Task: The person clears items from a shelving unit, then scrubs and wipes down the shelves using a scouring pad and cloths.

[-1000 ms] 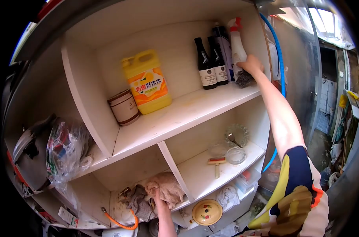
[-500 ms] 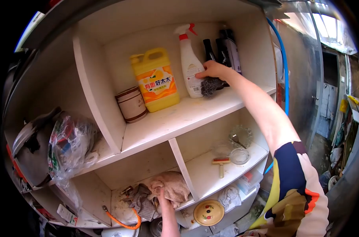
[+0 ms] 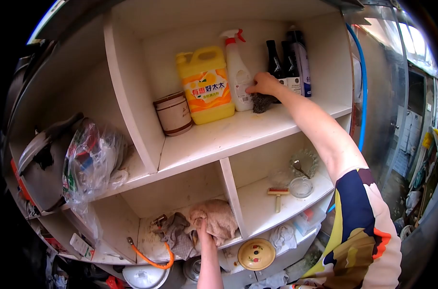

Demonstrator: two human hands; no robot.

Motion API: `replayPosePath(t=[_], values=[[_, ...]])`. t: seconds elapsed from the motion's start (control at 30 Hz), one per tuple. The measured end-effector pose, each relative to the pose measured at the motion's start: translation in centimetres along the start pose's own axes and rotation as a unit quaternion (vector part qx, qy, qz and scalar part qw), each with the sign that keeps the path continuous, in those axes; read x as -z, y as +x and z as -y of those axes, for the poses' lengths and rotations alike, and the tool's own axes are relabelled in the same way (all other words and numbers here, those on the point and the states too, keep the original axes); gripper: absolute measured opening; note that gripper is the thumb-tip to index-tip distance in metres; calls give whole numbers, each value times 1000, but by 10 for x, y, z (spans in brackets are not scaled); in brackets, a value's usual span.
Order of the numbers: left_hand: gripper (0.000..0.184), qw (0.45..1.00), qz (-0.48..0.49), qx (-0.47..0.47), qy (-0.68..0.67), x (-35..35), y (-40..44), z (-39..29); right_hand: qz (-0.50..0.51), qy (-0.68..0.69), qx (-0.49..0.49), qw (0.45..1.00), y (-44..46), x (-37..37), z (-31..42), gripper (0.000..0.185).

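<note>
On the upper shelf, my right hand [image 3: 266, 85] is closed at the right side of a white spray bottle [image 3: 238, 74] with a red trigger; its thumb touches the bottle and the other fingers are partly hidden. A dark, bristly scouring ball [image 3: 263, 103] sits just below that hand. The spray bottle stands upright beside a yellow detergent jug [image 3: 208, 89]. Behind my right hand are two dark bottles [image 3: 274, 60] and a tall can [image 3: 301, 62]. In the lower compartment, my left hand [image 3: 203, 226] has its fingers pressed into a pinkish towel [image 3: 221, 221], partly hidden in its folds.
A beige canister [image 3: 173, 114] stands left of the jug. The lower right compartment holds a squeegee [image 3: 278, 196] and glass dishes [image 3: 301, 188]. Beside the towel lie a grey cloth [image 3: 178, 236] and an orange hose [image 3: 154, 263]. A plastic bag [image 3: 91, 164] hangs over the left shelf edge.
The spray bottle has moved left, closer to the yellow jug, with my right hand and the scouring ball shifting the same way. My left hand stays at the towel. The camera view has shifted.
</note>
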State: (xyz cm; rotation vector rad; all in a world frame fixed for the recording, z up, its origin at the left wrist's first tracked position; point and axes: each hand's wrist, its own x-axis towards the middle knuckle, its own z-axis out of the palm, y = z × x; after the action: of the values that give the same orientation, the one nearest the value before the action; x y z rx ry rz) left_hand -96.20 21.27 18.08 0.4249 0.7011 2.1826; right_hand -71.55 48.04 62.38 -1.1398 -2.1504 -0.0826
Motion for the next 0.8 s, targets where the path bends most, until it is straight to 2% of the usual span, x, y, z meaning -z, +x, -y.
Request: replayPosePath(t=[0.03, 0.1, 0.13, 0.17, 0.2, 0.23, 0.27, 0.3, 0.37, 0.4, 0.5, 0.57, 0.63, 0.67, 0.73, 0.77, 0.8], values=[[50, 1000, -4, 1, 0, 3, 3, 3, 4, 0, 1, 1000, -1, 0, -1, 67], [50, 1000, 12, -2, -17, 2, 4, 2, -51, -16, 59, 997, 1, -1, -7, 61], [49, 1000, 18, 9, -8, -2, 1, -2, -93, -13, 48, 994, 2, 3, -10, 58], [48, 1000, 9, 15, 12, -1, 0, -2, -117, 19, 12, 993, 0, 13, -3, 49], [48, 999, -4, 25, 31, -7, -3, -9, -146, 28, 37, 988, 4, 20, -4, 41], [46, 999, -22, 16, 42, -14, -10, -10, -212, 10, 139, 967, 7, 28, -7, 35], [45, 999, -29, 18, 31, -12, -9, -8, -265, 32, 163, 950, -2, 43, -2, 28], [46, 999, -18, 31, 9, -3, -3, -2, -287, 130, 122, 941, -26, 60, 12, 27], [44, 1000, 16, 22, -13, 1, 4, 3, -366, 192, 194, 890, -99, 95, 72, 16], [43, 1000, 24, -15, -7, -5, 4, 3, -346, 198, 193, 896, -130, 94, 87, 16], [46, 999, -3, -38, 7, -14, -3, -5, -345, 351, 301, 817, -198, 95, 105, 17], [43, 994, 39, 11, -102, -7, 5, -9, -281, 301, 296, 862, -237, 91, 74, 26], [43, 994, 31, 34, -101, -24, -12, -38, -178, 330, 257, 891, -295, 68, 93, 20], [44, 958, 214, 76, -174, -18, -9, -51, -124, 345, 236, 900, -313, 48, 88, 20], [47, 906, 331, 87, -250, -30, -7, -72, -19, 334, 214, 918, -340, 19, 86, 23], [49, 872, 388, 98, -281, -35, -7, -82, 32, 402, 162, 901, -351, -7, 80, 22], [49, 953, 233, 17, -194, -44, -9, -92, 86, 451, 116, 881, -358, -27, 76, 21]])
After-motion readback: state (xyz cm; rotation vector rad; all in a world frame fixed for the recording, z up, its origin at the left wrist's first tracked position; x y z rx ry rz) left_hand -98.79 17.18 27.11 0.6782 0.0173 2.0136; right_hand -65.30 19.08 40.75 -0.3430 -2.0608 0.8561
